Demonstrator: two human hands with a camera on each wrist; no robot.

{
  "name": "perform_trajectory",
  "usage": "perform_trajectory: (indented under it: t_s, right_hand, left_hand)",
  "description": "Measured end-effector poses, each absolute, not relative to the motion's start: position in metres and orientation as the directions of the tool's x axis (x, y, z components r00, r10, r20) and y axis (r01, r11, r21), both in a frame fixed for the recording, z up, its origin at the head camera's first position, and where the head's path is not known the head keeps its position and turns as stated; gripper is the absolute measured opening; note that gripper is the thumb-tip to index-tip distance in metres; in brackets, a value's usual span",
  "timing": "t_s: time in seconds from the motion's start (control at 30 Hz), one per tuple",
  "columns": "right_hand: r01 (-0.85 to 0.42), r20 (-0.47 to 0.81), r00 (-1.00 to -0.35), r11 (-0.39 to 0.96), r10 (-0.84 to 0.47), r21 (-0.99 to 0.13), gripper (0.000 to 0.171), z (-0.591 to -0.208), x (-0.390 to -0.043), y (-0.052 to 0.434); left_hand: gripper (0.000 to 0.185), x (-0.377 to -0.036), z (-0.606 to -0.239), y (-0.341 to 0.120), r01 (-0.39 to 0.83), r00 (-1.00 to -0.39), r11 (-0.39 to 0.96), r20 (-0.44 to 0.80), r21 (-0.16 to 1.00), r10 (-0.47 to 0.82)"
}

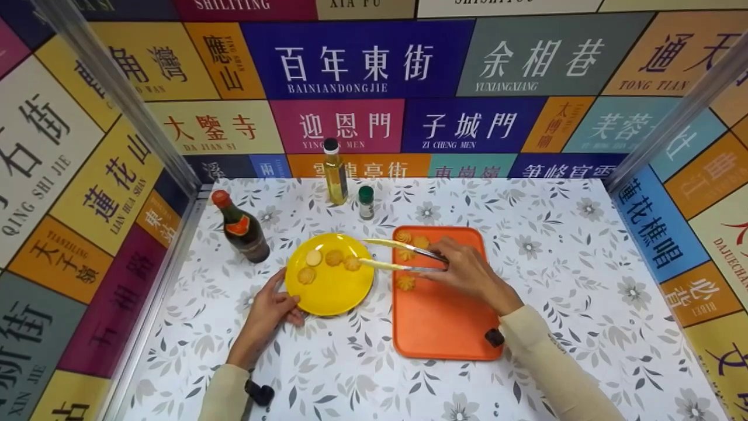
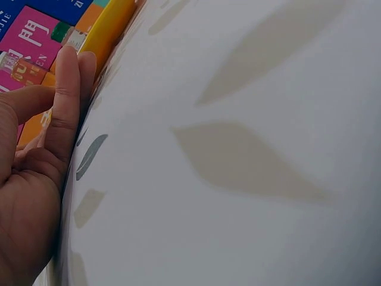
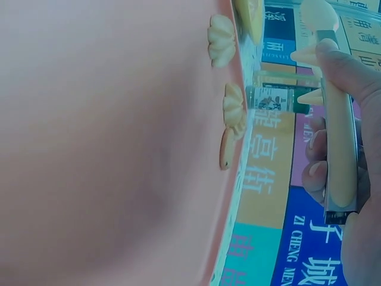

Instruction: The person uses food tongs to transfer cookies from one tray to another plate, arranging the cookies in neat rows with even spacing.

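Note:
My right hand (image 1: 467, 269) grips metal tongs (image 1: 429, 252) with pale tips, also seen in the right wrist view as tongs (image 3: 341, 143) along the palm. Their arms stand apart and point left from over the orange tray (image 1: 450, 327). The lower tip reaches a piped cookie (image 1: 351, 262) near the right rim of the yellow plate (image 1: 333, 295). Several other cookies (image 1: 307, 275) lie on that plate, one smooth and pale. My left hand (image 1: 270, 310) rests on the table with fingertips right at the plate's left rim, its fingers extended in the left wrist view (image 2: 62, 113).
Several piped cookies (image 1: 406, 283) lie along the tray's left side and upper left corner. A dark bottle with a red cap (image 1: 245, 234) stands left of the plate. Behind are an oil bottle (image 1: 335, 175) and a green-capped jar (image 1: 366, 204). Printed panels (image 1: 350, 58) border the table.

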State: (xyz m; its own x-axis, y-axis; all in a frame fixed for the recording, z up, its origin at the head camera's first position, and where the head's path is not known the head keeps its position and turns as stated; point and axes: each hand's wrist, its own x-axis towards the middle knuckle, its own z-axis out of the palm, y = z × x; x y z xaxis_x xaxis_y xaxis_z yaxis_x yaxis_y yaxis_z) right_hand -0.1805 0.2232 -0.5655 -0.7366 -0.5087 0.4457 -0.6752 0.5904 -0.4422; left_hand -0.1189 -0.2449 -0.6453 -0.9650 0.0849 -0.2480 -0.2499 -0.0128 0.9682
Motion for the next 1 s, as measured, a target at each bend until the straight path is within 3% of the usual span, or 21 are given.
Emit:
perform_trajectory:
  t_s: [1.0]
  right_hand:
    - [-0.645, 0.422, -0.761, 0.641, -0.493, -0.415, 0.045, -0.579, -0.164, 0.273]
  left_hand:
    - [0.082, -0.120, -0.645, -0.245, -0.275, -0.958, 0.014, -0.275, 0.961, 0.083]
